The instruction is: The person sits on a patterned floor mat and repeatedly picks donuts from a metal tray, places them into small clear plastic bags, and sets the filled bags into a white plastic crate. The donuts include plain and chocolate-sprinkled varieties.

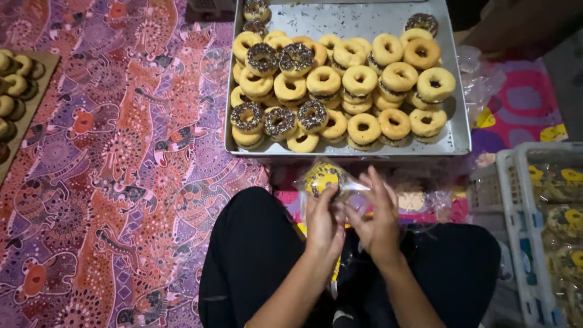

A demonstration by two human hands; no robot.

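Clear plastic is wrapping a yellow-topped doughnut (322, 179), and both of the person's hands are closing on that small bag just above the lap. The left hand (323, 223) is gripping the bag from below, fingers curled tight around its lower edge, while the right hand (378, 218) is pinching the loose plastic at the side, its fingers partly spread. The wrapped doughnut is sitting between the hands and the near edge of a metal tray (364, 21), which is lying on the floor straight ahead. The tray is carrying a pile of doughnuts (358, 82), most of them plain golden, some with chocolate sprinkles. At the right, a white plastic crate (516, 200) is holding more bagged doughnuts. At the far left, a board (36, 91) with further doughnuts is resting on the patterned purple and orange cloth (121, 182) covering the floor.
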